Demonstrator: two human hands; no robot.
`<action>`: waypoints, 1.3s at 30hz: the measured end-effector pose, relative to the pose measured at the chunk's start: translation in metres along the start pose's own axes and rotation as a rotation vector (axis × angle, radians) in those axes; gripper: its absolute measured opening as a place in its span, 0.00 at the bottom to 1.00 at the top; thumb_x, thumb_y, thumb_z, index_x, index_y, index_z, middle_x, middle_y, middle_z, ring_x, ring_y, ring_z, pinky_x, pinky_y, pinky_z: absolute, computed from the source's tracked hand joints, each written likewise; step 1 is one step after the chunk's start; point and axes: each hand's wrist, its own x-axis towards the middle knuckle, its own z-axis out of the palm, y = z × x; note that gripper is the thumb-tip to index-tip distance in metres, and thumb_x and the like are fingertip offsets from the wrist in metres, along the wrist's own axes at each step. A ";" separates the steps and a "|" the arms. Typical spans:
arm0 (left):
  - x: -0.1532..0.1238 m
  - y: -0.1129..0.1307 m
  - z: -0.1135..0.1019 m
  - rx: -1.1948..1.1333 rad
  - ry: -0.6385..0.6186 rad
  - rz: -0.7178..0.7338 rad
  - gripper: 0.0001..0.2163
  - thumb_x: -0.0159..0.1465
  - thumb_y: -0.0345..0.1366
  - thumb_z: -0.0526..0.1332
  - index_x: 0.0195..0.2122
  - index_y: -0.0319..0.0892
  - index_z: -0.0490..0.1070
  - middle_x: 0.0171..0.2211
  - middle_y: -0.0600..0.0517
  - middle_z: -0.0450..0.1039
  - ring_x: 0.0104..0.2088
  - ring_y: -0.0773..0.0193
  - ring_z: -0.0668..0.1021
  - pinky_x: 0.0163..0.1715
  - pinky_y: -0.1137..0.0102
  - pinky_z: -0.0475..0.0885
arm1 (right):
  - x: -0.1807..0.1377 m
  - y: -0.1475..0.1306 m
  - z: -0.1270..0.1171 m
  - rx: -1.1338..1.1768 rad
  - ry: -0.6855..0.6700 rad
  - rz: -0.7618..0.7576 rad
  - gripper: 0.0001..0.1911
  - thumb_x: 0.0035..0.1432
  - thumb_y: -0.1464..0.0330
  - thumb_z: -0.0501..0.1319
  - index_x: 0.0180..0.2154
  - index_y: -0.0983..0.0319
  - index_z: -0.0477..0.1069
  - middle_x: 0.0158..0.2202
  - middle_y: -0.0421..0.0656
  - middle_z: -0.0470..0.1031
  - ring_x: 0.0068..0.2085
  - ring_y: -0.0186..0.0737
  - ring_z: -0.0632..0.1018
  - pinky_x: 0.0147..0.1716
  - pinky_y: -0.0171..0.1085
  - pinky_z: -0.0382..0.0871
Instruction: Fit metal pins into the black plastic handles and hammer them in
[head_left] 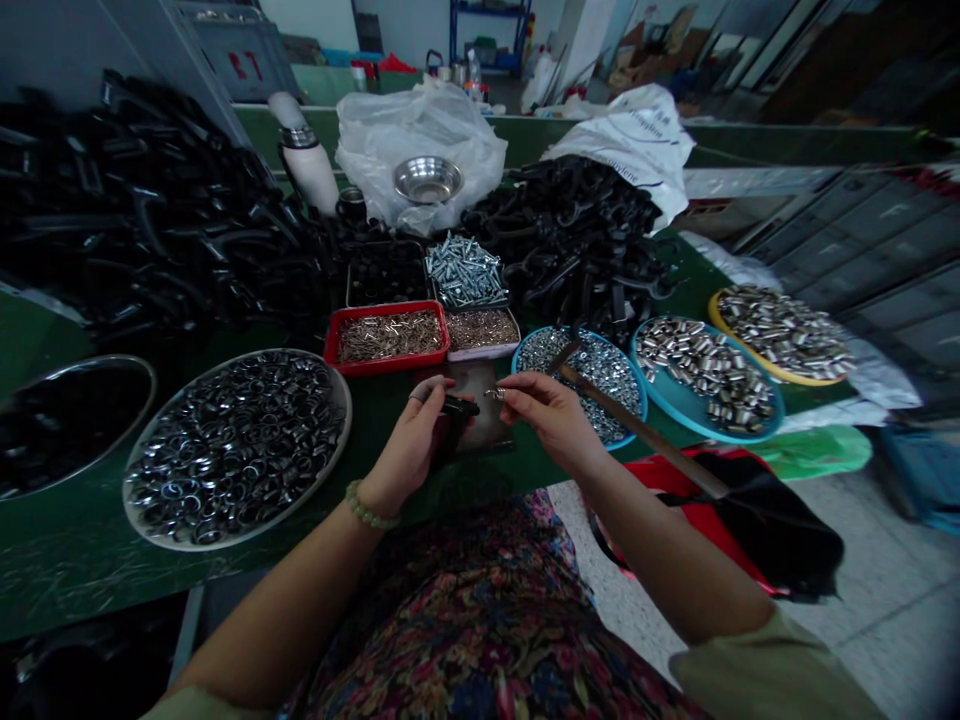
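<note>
My left hand (422, 428) is closed around a small black part (461, 406), whose end points toward the other hand; its exact kind is too dark to make out. Between the thumb and fingertips of my right hand (549, 412) is a small shiny metal piece (495, 394). A short gap separates the two pieces. Both hands are above a flat metal plate (487, 432) on the green table. Just beyond them stand a red tray (330, 345) of small metal pins and a white tray (487, 352) of tiny metal parts.
A hammer (637, 425) lies across a blue basin (643, 395) of small fittings. Another blue basin (750, 432) and a yellow one (806, 379) hold metal sleeves. Black rings fill a pale round tray (135, 510). Black parts (592, 230) and screws (466, 270) are heaped behind.
</note>
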 end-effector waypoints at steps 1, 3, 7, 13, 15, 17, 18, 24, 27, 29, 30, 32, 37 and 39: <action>0.000 -0.001 0.000 0.032 -0.013 0.024 0.19 0.56 0.43 0.65 0.46 0.45 0.65 0.37 0.53 0.74 0.34 0.65 0.77 0.37 0.67 0.76 | 0.003 -0.001 0.002 -0.021 -0.009 -0.001 0.12 0.52 0.60 0.66 0.37 0.60 0.74 0.25 0.37 0.74 0.27 0.33 0.74 0.32 0.35 0.68; 0.000 -0.002 0.000 0.136 -0.027 0.105 0.23 0.52 0.37 0.69 0.48 0.45 0.64 0.39 0.53 0.74 0.37 0.65 0.77 0.42 0.67 0.74 | 0.009 -0.002 0.007 -0.078 -0.027 0.001 0.12 0.52 0.59 0.65 0.35 0.61 0.74 0.24 0.37 0.74 0.26 0.33 0.73 0.30 0.35 0.67; 0.002 -0.005 0.000 0.341 -0.031 0.328 0.28 0.51 0.32 0.69 0.52 0.45 0.63 0.49 0.50 0.70 0.48 0.61 0.75 0.52 0.64 0.69 | 0.019 0.001 0.017 -0.097 -0.083 -0.018 0.12 0.52 0.59 0.65 0.32 0.61 0.73 0.22 0.35 0.71 0.24 0.32 0.71 0.28 0.34 0.65; 0.001 -0.008 -0.002 0.524 0.033 0.470 0.27 0.51 0.33 0.69 0.52 0.46 0.65 0.49 0.48 0.70 0.48 0.58 0.75 0.55 0.61 0.66 | 0.025 0.012 0.019 -0.139 -0.112 -0.046 0.11 0.53 0.60 0.64 0.32 0.61 0.72 0.22 0.35 0.70 0.24 0.31 0.71 0.26 0.32 0.64; 0.000 -0.009 -0.003 0.512 0.028 0.488 0.27 0.52 0.33 0.69 0.53 0.46 0.64 0.47 0.49 0.71 0.46 0.59 0.76 0.54 0.62 0.67 | 0.025 0.013 0.013 -0.173 -0.114 -0.041 0.11 0.54 0.60 0.64 0.33 0.61 0.72 0.23 0.35 0.70 0.24 0.31 0.70 0.25 0.32 0.64; 0.001 -0.009 -0.004 0.498 0.006 0.480 0.26 0.53 0.33 0.68 0.53 0.47 0.64 0.44 0.50 0.73 0.45 0.60 0.76 0.53 0.63 0.68 | 0.023 0.010 0.008 -0.255 -0.106 -0.075 0.10 0.56 0.61 0.62 0.34 0.61 0.72 0.24 0.36 0.70 0.24 0.31 0.71 0.26 0.33 0.64; 0.002 -0.008 -0.003 0.509 -0.006 0.466 0.26 0.52 0.33 0.68 0.52 0.47 0.64 0.44 0.50 0.73 0.45 0.60 0.76 0.52 0.63 0.68 | 0.021 0.007 0.007 -0.337 -0.105 -0.128 0.09 0.58 0.62 0.61 0.34 0.62 0.72 0.25 0.37 0.71 0.26 0.33 0.72 0.28 0.34 0.66; 0.020 0.022 0.005 0.797 -0.301 0.248 0.11 0.54 0.38 0.67 0.38 0.43 0.76 0.36 0.50 0.78 0.40 0.55 0.77 0.46 0.63 0.71 | 0.020 -0.034 0.013 -0.985 -0.391 -0.520 0.10 0.63 0.68 0.57 0.44 0.63 0.73 0.43 0.48 0.72 0.44 0.41 0.74 0.44 0.40 0.68; 0.023 0.037 0.005 0.703 -0.310 0.191 0.11 0.54 0.41 0.67 0.36 0.42 0.76 0.35 0.50 0.78 0.39 0.55 0.77 0.45 0.63 0.71 | 0.041 -0.051 -0.017 -1.026 -0.361 -0.601 0.14 0.64 0.66 0.55 0.50 0.60 0.69 0.47 0.47 0.71 0.48 0.40 0.72 0.48 0.39 0.67; 0.022 0.045 0.002 0.604 -0.249 0.177 0.13 0.52 0.41 0.69 0.37 0.42 0.76 0.37 0.49 0.78 0.39 0.57 0.77 0.44 0.64 0.71 | 0.065 -0.054 -0.056 -1.143 -0.114 -0.561 0.14 0.66 0.66 0.53 0.50 0.61 0.70 0.47 0.48 0.71 0.50 0.41 0.71 0.50 0.40 0.65; 0.022 0.048 0.000 0.589 -0.229 0.170 0.14 0.50 0.40 0.70 0.37 0.42 0.76 0.36 0.49 0.78 0.38 0.57 0.77 0.42 0.65 0.71 | 0.078 -0.053 -0.077 -1.271 0.030 -0.493 0.14 0.66 0.69 0.51 0.48 0.63 0.71 0.47 0.50 0.71 0.49 0.42 0.71 0.50 0.41 0.65; 0.021 0.053 -0.004 0.660 -0.221 0.181 0.14 0.47 0.39 0.72 0.35 0.42 0.76 0.32 0.50 0.77 0.34 0.58 0.76 0.38 0.67 0.72 | 0.106 -0.047 -0.113 -1.618 0.043 -0.277 0.16 0.64 0.74 0.50 0.47 0.64 0.73 0.47 0.54 0.72 0.50 0.47 0.70 0.49 0.44 0.63; 0.023 0.065 -0.006 0.973 -0.189 0.476 0.08 0.51 0.39 0.69 0.31 0.44 0.76 0.32 0.50 0.75 0.36 0.57 0.73 0.39 0.68 0.69 | 0.145 -0.027 -0.147 -1.852 -0.103 -0.094 0.11 0.55 0.76 0.57 0.34 0.62 0.78 0.40 0.54 0.76 0.51 0.55 0.67 0.49 0.50 0.58; 0.021 0.065 -0.008 0.934 -0.122 0.526 0.07 0.56 0.38 0.65 0.34 0.44 0.75 0.33 0.51 0.74 0.36 0.59 0.72 0.39 0.69 0.68 | 0.146 -0.026 -0.151 -1.857 -0.128 -0.121 0.09 0.54 0.75 0.58 0.32 0.61 0.78 0.39 0.52 0.76 0.51 0.53 0.66 0.50 0.50 0.57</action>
